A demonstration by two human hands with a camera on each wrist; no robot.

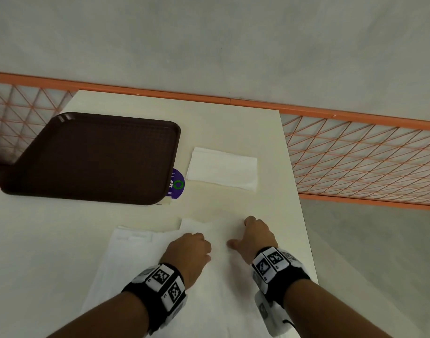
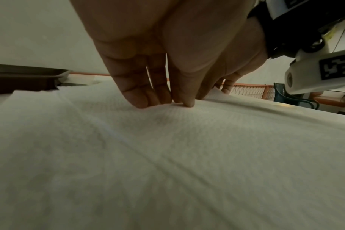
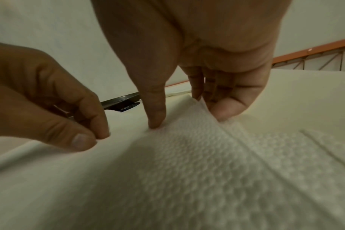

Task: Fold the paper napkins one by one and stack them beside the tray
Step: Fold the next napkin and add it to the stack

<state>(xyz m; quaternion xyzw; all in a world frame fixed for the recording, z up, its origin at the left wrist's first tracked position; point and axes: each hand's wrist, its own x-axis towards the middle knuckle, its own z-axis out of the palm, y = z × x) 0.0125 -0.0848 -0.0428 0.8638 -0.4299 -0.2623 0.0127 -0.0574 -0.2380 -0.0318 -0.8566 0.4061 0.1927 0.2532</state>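
White table (image 1: 245, 123) carries, from left to right, the tray (image 1: 94, 157), the folded stack (image 1: 222, 168) just beside it, and nearer, the open napkin (image 1: 216, 284) under both hands. Left hand (image 1: 189, 252) pinches the far edge with curled fingertips; right hand (image 1: 256, 236) pinches the far right corner, which lifts slightly. Judged next move: fold this edge toward the person, across the napkin's near-far axis

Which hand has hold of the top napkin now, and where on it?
Both: the right hand pinches the unfolded napkin at its far right corner; the left hand pinches its far edge further left.
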